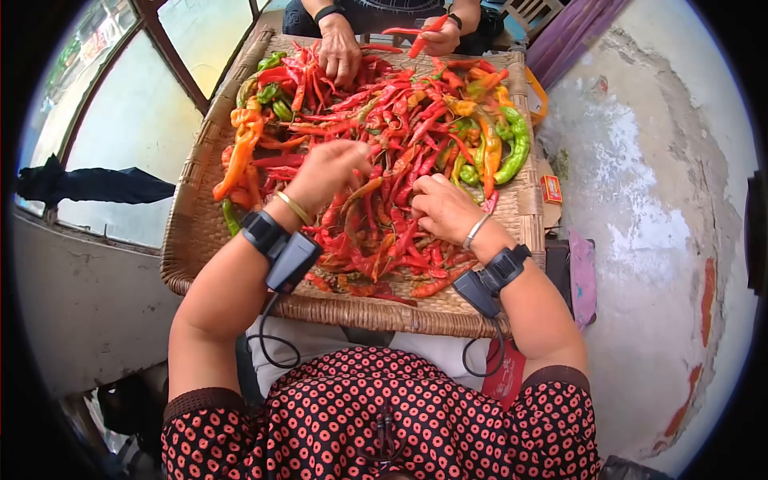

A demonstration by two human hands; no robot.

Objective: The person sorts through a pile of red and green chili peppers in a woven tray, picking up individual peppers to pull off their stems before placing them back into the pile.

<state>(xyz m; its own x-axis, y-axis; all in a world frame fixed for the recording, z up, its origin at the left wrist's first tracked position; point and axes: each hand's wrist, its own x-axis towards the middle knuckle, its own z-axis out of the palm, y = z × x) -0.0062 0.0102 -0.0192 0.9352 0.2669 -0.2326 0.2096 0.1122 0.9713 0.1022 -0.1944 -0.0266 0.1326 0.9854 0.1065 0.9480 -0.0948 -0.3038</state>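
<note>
A heap of red chili peppers (400, 104) fills the middle of a shallow woven basket (188, 216). Above the heap's left part is my left hand (334, 170), bent at the wrist, its fingers smeared by motion. On the right side of the heap, my right hand (446, 210) rests with curled fingers; their tips are hidden among the chilies, so what they grip cannot be made out. Orange peppers (242, 156) lie along the left, and green peppers (516, 148) at the right edge.
Across the basket, a person's hand (340, 52) reaches into the chilies, while that person's other hand (438, 36) holds red chilies. A window (120, 120) with a dark folded umbrella (120, 186) is at the left. A peeling wall (640, 200) stands at the right.
</note>
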